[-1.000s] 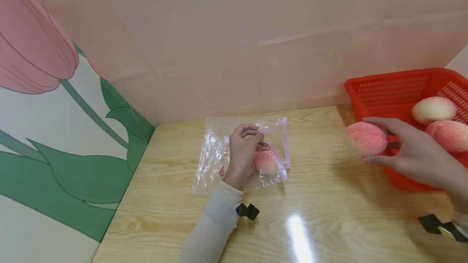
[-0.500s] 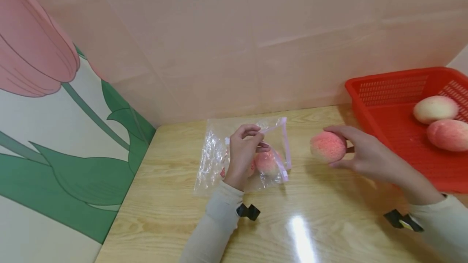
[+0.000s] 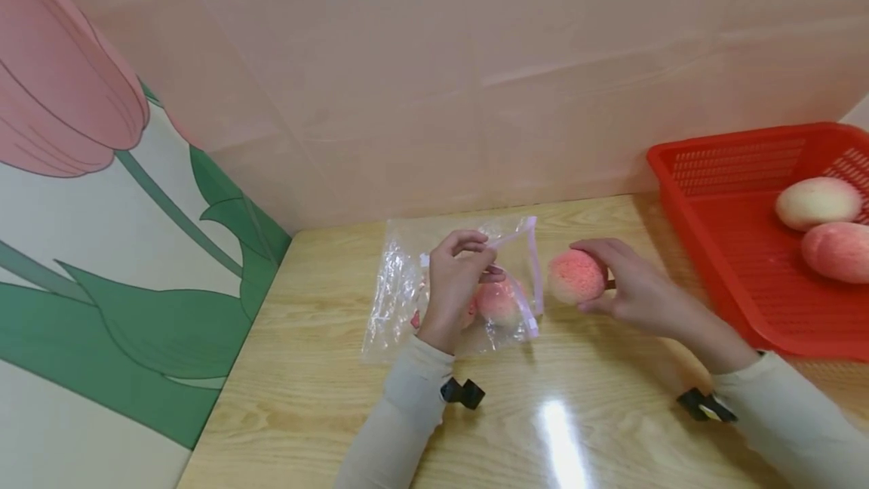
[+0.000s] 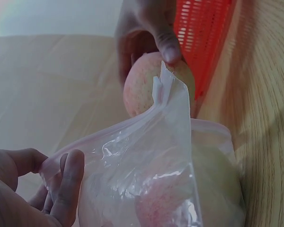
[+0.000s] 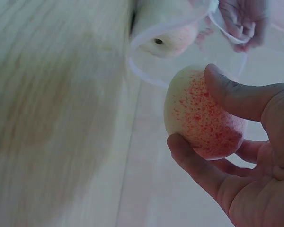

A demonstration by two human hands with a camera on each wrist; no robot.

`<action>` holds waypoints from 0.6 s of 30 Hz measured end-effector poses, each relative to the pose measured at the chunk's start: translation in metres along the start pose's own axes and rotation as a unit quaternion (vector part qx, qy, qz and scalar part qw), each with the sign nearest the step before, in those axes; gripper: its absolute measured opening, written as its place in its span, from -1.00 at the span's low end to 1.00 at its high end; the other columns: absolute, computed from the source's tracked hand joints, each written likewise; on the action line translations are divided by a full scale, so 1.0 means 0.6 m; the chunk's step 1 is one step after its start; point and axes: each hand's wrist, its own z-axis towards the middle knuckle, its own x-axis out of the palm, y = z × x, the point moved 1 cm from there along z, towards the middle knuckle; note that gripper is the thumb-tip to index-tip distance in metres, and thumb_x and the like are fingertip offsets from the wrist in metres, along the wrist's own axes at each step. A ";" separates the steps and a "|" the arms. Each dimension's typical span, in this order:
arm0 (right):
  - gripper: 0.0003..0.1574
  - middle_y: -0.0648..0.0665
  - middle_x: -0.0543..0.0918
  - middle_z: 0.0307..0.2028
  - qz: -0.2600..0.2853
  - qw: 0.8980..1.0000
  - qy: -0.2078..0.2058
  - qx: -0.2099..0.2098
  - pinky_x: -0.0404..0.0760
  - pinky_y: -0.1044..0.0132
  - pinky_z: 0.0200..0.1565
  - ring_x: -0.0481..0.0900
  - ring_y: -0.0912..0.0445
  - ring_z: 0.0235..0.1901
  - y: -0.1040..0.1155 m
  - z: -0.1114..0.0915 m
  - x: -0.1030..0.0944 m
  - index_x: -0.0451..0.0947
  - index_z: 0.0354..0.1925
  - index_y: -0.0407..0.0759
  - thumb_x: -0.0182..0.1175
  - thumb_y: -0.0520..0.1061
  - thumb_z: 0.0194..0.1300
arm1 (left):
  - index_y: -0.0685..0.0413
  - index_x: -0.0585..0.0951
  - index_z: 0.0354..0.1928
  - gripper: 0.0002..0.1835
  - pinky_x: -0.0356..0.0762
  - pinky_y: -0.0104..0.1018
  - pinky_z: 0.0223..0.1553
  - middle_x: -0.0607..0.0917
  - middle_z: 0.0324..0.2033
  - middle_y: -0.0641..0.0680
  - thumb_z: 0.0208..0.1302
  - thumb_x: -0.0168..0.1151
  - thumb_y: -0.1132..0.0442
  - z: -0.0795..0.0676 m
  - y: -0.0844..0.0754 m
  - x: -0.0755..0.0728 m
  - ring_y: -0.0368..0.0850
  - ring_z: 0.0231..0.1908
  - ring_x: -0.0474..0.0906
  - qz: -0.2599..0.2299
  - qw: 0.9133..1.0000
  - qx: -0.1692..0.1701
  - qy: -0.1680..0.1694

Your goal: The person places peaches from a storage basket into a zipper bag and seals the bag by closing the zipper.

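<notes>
A clear zip bag (image 3: 394,285) with a pale purple zip edge lies on the table, its mouth facing right and held apart. My left hand (image 3: 453,278) pinches the bag's upper edge, as the left wrist view shows at the zip strip (image 4: 118,125). Inside the bag is a pink and cream peach (image 3: 498,302), with more pink partly hidden behind my left wrist. In my right hand (image 3: 634,289) is another peach (image 3: 577,278), gripped between thumb and fingers just right of the bag's mouth. Red speckles cover this held peach (image 5: 203,113) in the right wrist view.
On the right stands a red plastic basket (image 3: 706,247) with a cream peach (image 3: 818,203) and a pink peach (image 3: 838,251) in it. A pinkish covered wall (image 3: 407,96) rises behind the wooden table (image 3: 305,398). A tulip-patterned panel (image 3: 170,323) borders the left side.
My right hand has carried the peach left from over the basket's edge to close beside the bag's mouth. The left hand and the bag have hardly moved.
</notes>
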 end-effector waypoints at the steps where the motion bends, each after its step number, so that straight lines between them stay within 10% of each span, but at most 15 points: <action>1: 0.04 -0.33 0.48 0.12 0.003 1.000 0.004 0.008 0.65 0.02 -0.17 0.52 -0.13 -0.07 0.001 0.001 0.003 0.35 0.30 -0.24 0.61 -0.15 -0.11 | 0.32 0.60 -0.14 -0.76 0.76 -0.32 -0.52 0.58 -0.37 0.04 0.12 0.25 0.58 0.000 0.000 0.000 -0.14 -0.63 0.65 0.000 1.000 0.000 0.001; 18: 0.03 -0.31 0.41 0.18 0.023 1.000 0.013 0.009 0.53 -0.38 0.12 0.47 -0.26 0.14 0.007 0.024 0.047 0.33 0.32 -0.23 0.59 -0.23 -0.10 | 0.40 0.56 -0.08 -0.77 0.75 -0.33 -0.56 0.56 -0.39 0.02 0.23 0.26 0.49 -0.001 -0.001 0.001 -0.15 -0.63 0.64 0.009 1.000 -0.019 0.003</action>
